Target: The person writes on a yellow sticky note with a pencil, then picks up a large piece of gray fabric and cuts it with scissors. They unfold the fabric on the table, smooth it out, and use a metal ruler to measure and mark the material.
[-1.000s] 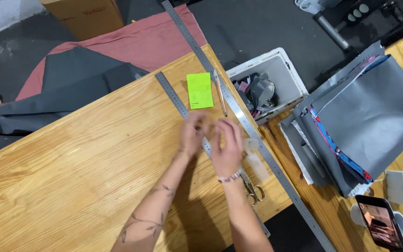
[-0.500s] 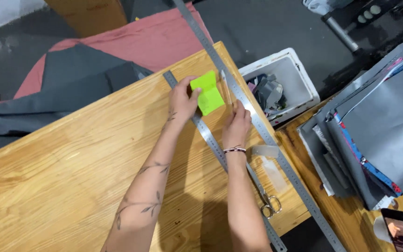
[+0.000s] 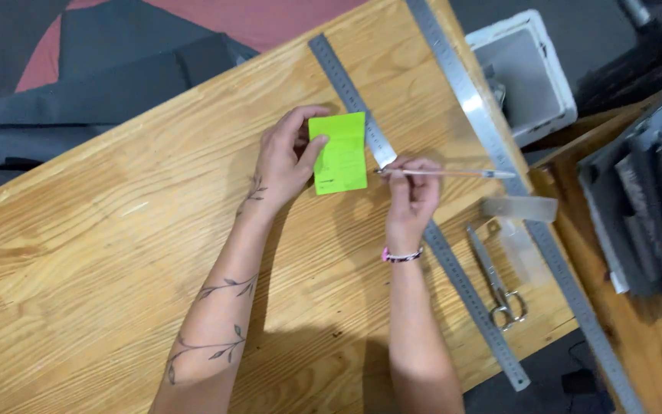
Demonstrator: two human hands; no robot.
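My left hand point(image 3: 289, 157) holds a bright green pad of sticky notes point(image 3: 339, 153) by its left edge, thumb on top, a little above the wooden table point(image 3: 78, 253). My right hand point(image 3: 411, 195) pinches a thin pen point(image 3: 453, 174) that lies level, its tip pointing left toward the pad's right edge. A short steel ruler point(image 3: 408, 199) runs diagonally under both hands.
A long steel ruler point(image 3: 515, 184) lies along the table's right edge. Scissors point(image 3: 499, 287) and a clear plastic piece point(image 3: 519, 208) sit between the two rulers. A white bin point(image 3: 530, 77) stands off the far right corner. Grey and red fabric point(image 3: 116, 69) lies beyond the table; stacked grey sheets point(image 3: 653, 199) at right.
My left hand has lifted the green pad off the table and drawn it nearer. My right hand has picked up the pen and now holds it beside the pad.
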